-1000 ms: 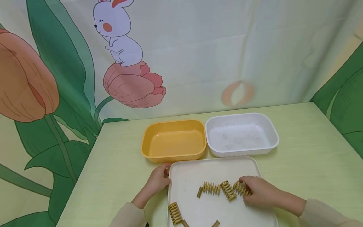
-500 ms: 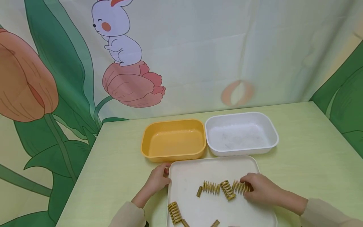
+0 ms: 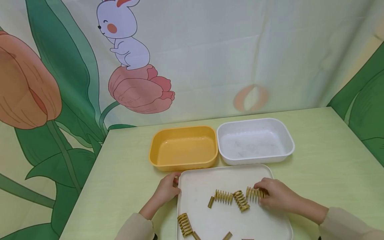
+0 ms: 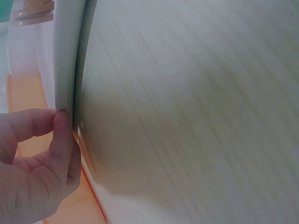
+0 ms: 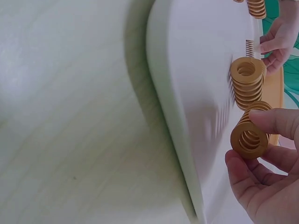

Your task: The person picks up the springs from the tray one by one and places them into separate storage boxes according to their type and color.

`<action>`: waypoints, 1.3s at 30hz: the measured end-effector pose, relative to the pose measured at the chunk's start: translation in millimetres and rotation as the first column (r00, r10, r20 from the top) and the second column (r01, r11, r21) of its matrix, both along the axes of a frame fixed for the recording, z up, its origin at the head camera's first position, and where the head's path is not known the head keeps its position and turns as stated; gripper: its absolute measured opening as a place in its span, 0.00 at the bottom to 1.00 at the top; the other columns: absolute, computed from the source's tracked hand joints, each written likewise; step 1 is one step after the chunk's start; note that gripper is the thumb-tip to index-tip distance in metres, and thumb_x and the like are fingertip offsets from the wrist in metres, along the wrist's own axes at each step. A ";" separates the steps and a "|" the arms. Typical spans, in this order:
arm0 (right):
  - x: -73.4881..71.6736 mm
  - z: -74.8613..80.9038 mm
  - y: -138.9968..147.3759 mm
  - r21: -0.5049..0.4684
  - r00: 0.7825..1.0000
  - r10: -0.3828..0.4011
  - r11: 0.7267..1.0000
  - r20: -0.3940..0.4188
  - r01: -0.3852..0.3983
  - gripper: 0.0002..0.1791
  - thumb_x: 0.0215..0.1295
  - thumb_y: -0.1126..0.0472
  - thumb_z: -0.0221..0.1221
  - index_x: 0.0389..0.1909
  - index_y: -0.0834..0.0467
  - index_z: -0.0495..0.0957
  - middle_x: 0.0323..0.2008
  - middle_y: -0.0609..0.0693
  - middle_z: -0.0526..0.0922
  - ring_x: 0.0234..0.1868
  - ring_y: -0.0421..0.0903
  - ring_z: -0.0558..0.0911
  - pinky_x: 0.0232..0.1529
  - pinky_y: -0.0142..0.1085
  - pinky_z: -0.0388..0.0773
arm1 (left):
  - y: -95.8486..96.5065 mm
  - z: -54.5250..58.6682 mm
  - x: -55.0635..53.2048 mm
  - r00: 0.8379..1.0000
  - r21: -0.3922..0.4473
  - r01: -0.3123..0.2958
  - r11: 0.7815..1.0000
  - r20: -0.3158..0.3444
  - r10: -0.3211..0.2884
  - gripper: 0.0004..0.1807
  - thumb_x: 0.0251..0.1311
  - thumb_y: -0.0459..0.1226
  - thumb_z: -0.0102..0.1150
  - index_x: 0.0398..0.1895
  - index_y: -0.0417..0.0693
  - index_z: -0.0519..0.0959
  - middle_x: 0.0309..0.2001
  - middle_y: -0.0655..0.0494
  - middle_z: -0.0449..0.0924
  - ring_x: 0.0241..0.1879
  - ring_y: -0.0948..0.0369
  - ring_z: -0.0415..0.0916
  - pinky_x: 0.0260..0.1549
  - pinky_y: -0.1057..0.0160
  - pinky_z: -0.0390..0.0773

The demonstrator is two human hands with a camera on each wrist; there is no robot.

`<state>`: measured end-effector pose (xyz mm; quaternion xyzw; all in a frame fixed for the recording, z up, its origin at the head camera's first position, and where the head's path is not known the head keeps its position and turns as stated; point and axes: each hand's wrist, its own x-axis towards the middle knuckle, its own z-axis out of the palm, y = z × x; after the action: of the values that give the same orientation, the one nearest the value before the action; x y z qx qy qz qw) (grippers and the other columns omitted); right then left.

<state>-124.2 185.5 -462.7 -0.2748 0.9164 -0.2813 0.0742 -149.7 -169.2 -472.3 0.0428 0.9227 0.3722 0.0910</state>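
Note:
In the head view my right hand (image 3: 280, 196) pinches a large gold coil spring (image 3: 253, 194) over the right half of a white tray (image 3: 207, 181). The right wrist view shows the held spring (image 5: 250, 140) end-on, thumb on one side and fingers below, its shadow on the tray. Another thick spring (image 3: 241, 201) lies just left of it, with a looser spring (image 3: 223, 197) and a small thin spring (image 3: 211, 202) farther left. My left hand (image 3: 165, 190) holds the tray's left edge near the far corner, thumb and fingertips pinching the rim (image 4: 65, 70).
Behind the tray, a yellow bin (image 3: 184, 150) and a white bin (image 3: 255, 143) stand side by side, nothing in either. Nearer the front of the tray lie a thick spring (image 3: 184, 225) and small springs (image 3: 227, 236), some cut off by the frame's lower edge.
My right hand has lifted the spring a little and shifted it away from the thick spring beside it, toward the far side. The left hand stays at the tray's edge.

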 end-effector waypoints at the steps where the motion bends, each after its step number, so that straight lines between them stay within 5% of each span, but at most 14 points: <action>1: -0.6 0.5 0.4 -0.007 1.000 0.002 1.000 -0.001 -0.002 0.20 0.37 0.65 0.64 0.37 0.64 0.78 0.27 0.45 0.75 0.26 0.35 0.69 0.26 0.28 0.68 | -0.1 -0.1 -0.1 1.000 0.001 -0.001 1.000 0.001 0.001 0.28 0.35 0.21 0.54 0.48 0.32 0.69 0.30 0.47 0.70 0.29 0.58 0.67 0.20 0.68 0.68; 15: -8.2 8.6 0.5 -0.078 0.999 0.025 0.997 -0.035 -0.027 0.19 0.39 0.66 0.64 0.37 0.66 0.77 0.26 0.45 0.74 0.26 0.34 0.67 0.25 0.27 0.67 | -0.1 -0.2 -0.1 1.000 0.003 -0.005 1.000 0.017 0.005 0.28 0.35 0.21 0.55 0.49 0.32 0.69 0.31 0.47 0.70 0.29 0.58 0.67 0.21 0.68 0.69; 39: -23.2 25.8 -0.8 -0.126 0.996 -0.085 0.989 -0.016 0.082 0.17 0.41 0.66 0.64 0.38 0.64 0.77 0.30 0.48 0.78 0.29 0.36 0.71 0.29 0.29 0.72 | -0.7 -0.1 -0.3 1.000 0.018 -0.005 1.000 0.012 0.005 0.28 0.35 0.20 0.54 0.49 0.32 0.69 0.30 0.48 0.69 0.28 0.59 0.66 0.20 0.68 0.68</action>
<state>-147.4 184.7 -436.9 -0.2433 0.9084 -0.3383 0.0350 -150.0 -169.9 -472.4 0.0390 0.9189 0.3808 0.0951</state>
